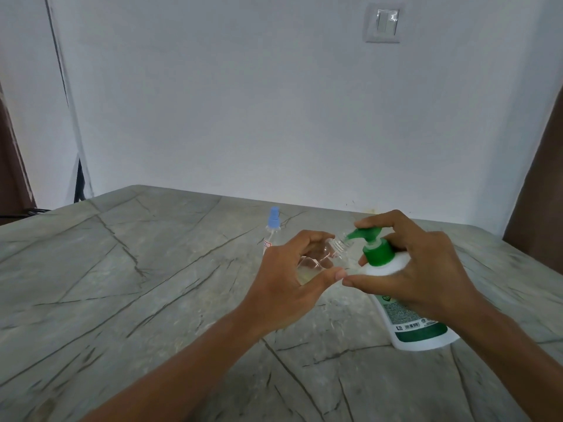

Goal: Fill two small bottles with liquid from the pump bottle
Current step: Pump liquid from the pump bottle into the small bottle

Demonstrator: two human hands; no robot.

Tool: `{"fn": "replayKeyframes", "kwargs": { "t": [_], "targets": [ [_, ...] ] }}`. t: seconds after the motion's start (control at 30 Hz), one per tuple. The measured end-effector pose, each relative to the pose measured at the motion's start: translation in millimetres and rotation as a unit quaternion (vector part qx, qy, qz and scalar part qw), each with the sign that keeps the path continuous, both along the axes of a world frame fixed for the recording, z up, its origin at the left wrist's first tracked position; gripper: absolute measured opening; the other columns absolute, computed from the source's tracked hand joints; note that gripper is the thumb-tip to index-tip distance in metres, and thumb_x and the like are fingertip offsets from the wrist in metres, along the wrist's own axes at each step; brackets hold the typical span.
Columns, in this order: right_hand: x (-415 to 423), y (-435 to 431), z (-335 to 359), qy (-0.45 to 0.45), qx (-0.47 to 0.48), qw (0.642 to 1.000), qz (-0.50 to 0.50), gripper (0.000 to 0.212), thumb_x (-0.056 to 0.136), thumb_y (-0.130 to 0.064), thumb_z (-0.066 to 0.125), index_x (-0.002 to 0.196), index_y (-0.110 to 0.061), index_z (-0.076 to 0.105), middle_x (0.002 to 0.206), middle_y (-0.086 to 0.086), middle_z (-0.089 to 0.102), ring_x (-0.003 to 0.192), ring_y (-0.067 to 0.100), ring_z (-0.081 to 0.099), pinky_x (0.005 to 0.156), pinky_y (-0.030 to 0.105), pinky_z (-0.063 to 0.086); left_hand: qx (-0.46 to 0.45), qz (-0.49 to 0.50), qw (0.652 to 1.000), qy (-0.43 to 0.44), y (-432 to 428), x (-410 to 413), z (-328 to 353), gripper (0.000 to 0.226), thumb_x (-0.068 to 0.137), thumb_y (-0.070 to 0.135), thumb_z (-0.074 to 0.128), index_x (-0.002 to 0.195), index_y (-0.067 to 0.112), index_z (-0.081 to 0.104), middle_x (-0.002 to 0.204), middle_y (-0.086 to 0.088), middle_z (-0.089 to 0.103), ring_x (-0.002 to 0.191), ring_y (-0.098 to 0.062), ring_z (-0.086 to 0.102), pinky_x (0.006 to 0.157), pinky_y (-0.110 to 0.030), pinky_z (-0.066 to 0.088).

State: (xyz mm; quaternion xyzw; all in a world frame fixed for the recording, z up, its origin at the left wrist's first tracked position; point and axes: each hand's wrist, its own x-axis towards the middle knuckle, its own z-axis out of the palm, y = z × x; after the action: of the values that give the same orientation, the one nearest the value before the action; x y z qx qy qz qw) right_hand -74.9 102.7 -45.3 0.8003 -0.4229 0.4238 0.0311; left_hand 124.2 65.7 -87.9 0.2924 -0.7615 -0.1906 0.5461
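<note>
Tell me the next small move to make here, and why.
Probably press the pump head down with the right hand, which grips the pump bottle with a finger on top. The nozzle already sits at the open mouth of the small bottle, the left hand holds it tilted there, and it has only a little yellowish liquid inside.

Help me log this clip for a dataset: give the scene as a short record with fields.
left grip: holds clear bottle tilted, neck at the nozzle
right grip: round pump bottle, finger on the green pump head
clear bottle: a little yellowish liquid inside
spray bottle: upright behind, blue cap on, untouched
table: grey, veined; pump bottle stands on it
</note>
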Motion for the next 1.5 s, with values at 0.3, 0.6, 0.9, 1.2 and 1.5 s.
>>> {"fn": "replayKeyframes", "kwargs": {
  "t": [0.3, 0.6, 0.9, 1.2, 1.5],
  "targets": [
    [0.9, -1.3, -1.3, 0.026, 0.010, 1.000, -0.006, 0.073, 0.058, -0.064, 0.077, 0.121, -0.052, 0.041, 0.083, -0.028, 0.067, 0.081, -0.010, 0.064, 0.065, 0.000, 0.045, -0.005, 0.006, 1.000, 0.003, -0.1, 1.1, 3.6, 0.047, 0.079, 0.036, 0.074, 0.119, 0.015, 0.061, 0.102, 0.014, 0.070, 0.091, 0.000, 0.067, 0.080, -0.014, 0.052],
    [0.6, 1.6, -0.9, 0.006, -0.004, 1.000, -0.003, 0.065, 0.055, -0.055, 0.081, 0.111, -0.049, 0.047, 0.081, -0.026, 0.067, 0.076, -0.014, 0.063, 0.060, -0.002, 0.042, -0.013, 0.006, 1.000, -0.008, 0.3, -0.8, 2.0, 0.046, 0.080, 0.030, 0.076, 0.119, 0.014, 0.061, 0.101, 0.012, 0.070, 0.091, 0.001, 0.067, 0.080, -0.014, 0.052],
    [1.3, 1.9, 0.1, 0.039, 0.011, 0.999, -0.019, 0.076, 0.058, -0.064, 0.075, 0.121, -0.057, 0.034, 0.084, -0.035, 0.057, 0.083, -0.020, 0.058, 0.062, -0.005, 0.039, -0.014, 0.008, 1.000, 0.004, 0.7, 0.4, 4.3, 0.048, 0.079, 0.039, 0.072, 0.119, 0.014, 0.061, 0.101, 0.013, 0.071, 0.090, -0.002, 0.067, 0.080, -0.019, 0.055],
    [1.6, 3.7, 3.7, 0.003, 0.012, 1.000, -0.006, 0.063, 0.053, -0.055, 0.081, 0.106, -0.050, 0.048, 0.084, -0.030, 0.062, 0.073, -0.016, 0.063, 0.056, -0.001, 0.044, -0.020, 0.015, 0.999, -0.025, 0.8, -0.4, 2.3, 0.049, 0.079, 0.038, 0.073, 0.120, 0.015, 0.061, 0.102, 0.013, 0.069, 0.092, 0.003, 0.065, 0.079, -0.010, 0.050],
    [1.9, 1.5, 0.7, 0.035, 0.011, 0.999, -0.016, 0.076, 0.056, -0.062, 0.077, 0.121, -0.054, 0.039, 0.082, -0.036, 0.058, 0.081, -0.018, 0.059, 0.061, -0.005, 0.039, -0.022, 0.019, 1.000, -0.003, 1.4, 1.2, 4.5, 0.052, 0.077, 0.044, 0.071, 0.120, 0.015, 0.061, 0.101, 0.013, 0.070, 0.090, 0.001, 0.066, 0.079, -0.012, 0.051]
  ]
}}
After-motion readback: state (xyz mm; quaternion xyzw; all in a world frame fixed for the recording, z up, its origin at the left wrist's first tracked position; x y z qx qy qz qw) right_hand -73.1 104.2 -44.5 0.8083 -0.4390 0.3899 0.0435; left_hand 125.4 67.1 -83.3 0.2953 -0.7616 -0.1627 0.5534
